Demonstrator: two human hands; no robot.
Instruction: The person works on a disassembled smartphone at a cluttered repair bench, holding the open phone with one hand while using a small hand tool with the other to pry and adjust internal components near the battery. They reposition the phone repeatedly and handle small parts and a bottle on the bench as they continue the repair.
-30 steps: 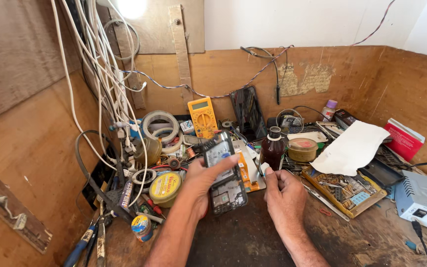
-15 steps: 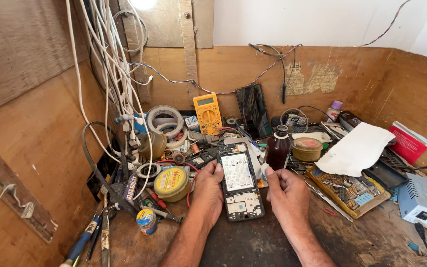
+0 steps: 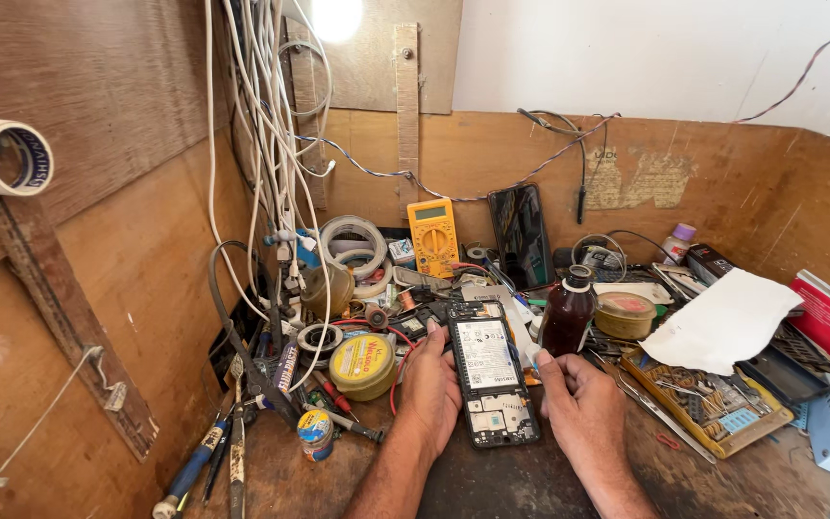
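The opened smartphone (image 3: pixel 493 384) lies flat on the near middle of the cluttered workbench (image 3: pixel 530 481), back cover off, its battery and bare circuit boards facing up. That exposure is probably the main hazard: a slip of a fingertip or a tool could scratch the board or tear a thin flex connector, and loose metal scraps from the surrounding clutter could bridge contacts. The dark brown glass bottle (image 3: pixel 567 312) stands upright just beyond the right hand, close to the phone's far right corner; a careless knock could tip it and, should its cap be loose, spill liquid over the electronics. The red wire (image 3: pixel 398 358) running behind the left hand could also snag.

The left hand (image 3: pixel 431 392) rests against the phone's left edge, fingers loosely curved and thumb raised, steadying rather than clamping it. The right hand (image 3: pixel 583 408) sits against the right edge, its fingers curled and pinched near the upper side of the frame; whether it holds a small tool there I cannot tell. A yellow solder-paste tin (image 3: pixel 361 365) sits left of the left hand, and a yellow multimeter (image 3: pixel 433 236) leans at the far wall.
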